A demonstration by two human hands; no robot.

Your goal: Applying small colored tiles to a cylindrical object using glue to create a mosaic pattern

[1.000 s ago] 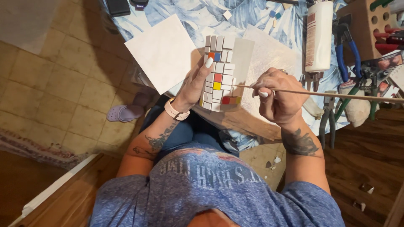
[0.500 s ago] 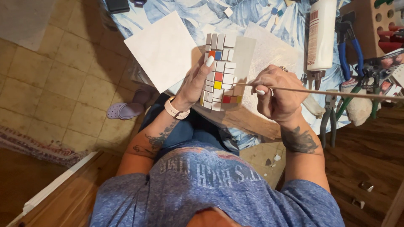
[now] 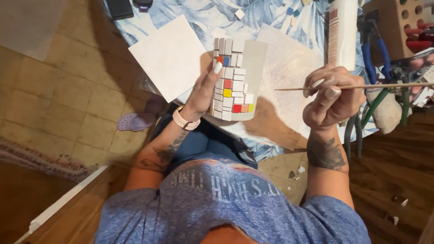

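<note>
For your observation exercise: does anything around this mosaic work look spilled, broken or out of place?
Yes. Small pale broken bits lie scattered on the floor by the person's right arm, and loose tile pieces are strewn on the blue leaf-patterned cloth beyond the tiled cylinder.

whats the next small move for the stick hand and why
Probably bring the thin wooden stick in the right hand back to the tiled cup held by the left hand: its tip points at the tiles but hangs clear of them.
</note>
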